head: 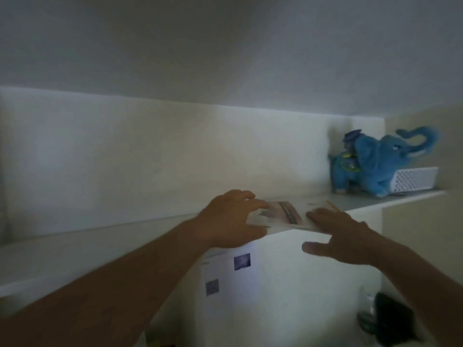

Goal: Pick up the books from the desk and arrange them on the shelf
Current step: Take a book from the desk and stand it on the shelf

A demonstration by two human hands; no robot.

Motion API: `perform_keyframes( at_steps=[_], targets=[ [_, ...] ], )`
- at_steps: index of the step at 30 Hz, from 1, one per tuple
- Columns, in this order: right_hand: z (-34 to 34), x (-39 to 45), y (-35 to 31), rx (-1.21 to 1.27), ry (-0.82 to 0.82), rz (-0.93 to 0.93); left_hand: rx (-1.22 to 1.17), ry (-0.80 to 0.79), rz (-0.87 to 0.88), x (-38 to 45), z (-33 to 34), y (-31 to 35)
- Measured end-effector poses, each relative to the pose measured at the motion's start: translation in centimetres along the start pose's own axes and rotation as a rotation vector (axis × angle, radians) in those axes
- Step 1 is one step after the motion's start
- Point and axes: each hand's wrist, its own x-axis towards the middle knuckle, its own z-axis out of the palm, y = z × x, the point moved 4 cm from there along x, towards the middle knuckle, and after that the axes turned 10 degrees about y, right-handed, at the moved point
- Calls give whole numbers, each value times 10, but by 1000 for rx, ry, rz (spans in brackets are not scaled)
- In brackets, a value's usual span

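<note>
**One head-worn view, tilted up at the shelf**

The single wide-angle camera looks forward and slightly upward from just below the white shelf [390, 200], close to its front edge. Wall and ceiling fill the frame above the shelf; both forearms enter from below it.

Blue plush elephant [380, 159], white lattice-patterned basket [416, 180], pale book [280, 214].

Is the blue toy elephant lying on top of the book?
No, the toy elephant stands far right on the shelf, apart from the book.
</note>
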Motion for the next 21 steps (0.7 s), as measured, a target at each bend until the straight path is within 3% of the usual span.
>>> perform_keyframes(
  at_steps=[4,8,12,14,16,20,21],
  targets=[
    [3,7,-11,49,146,-307,0,-36,61,21,14,24],
    [2,17,-60,306,255,-512,5,-209,24,-3,7,15],
    [-32,24,-75,545,619,-231,153,56,-74,-32,-45,-21],
    [-37,28,-90,585,671,-200,136,173,-242,-51,-78,-47],
    [-33,34,-116,746,540,-250,-69,322,-443,-73,-105,-74],
    [-13,27,-197,1081,32,-379,-700,642,-728,-104,-130,-100],
    [-10,24,-217,1128,-32,-399,-787,684,-766,-110,-133,-102]
  ],
)
